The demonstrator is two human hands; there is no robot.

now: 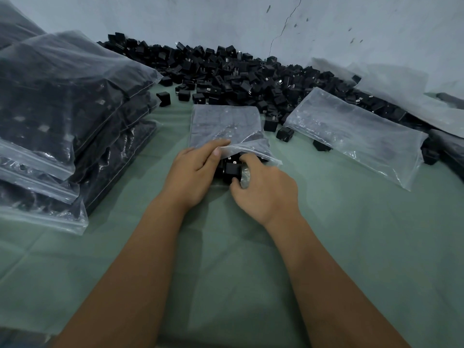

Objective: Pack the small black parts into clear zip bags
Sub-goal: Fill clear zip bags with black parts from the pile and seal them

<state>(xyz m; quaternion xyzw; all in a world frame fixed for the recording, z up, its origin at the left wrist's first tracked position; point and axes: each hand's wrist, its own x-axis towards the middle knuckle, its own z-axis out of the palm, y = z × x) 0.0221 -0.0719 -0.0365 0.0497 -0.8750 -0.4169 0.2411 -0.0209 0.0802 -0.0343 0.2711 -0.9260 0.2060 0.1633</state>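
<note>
A small black part [232, 170] sits at the mouth of a clear zip bag [226, 126] that lies flat on the green cloth [351, 234] in the middle of the view, its open end toward the person. The right hand [266, 192] pinches this part between thumb and curled forefinger, right at the bag's opening, with more black parts showing dark through the plastic behind it. The left hand [193, 174] rests on the near left of the bag, its thumb and forefinger holding the upper lip of the opening lifted. Just beyond the bag, a long heap of loose black parts [238, 71] runs along the foot of the pale wall [251, 18], with a few strays scattered on the cloth near the bag's far corners. To the right, an empty-looking clear bag [356, 134] lies slanted on the cloth, with more plastic behind it against the wall. To the left stands a stack of filled bags [62, 121], piled one on another.
</note>
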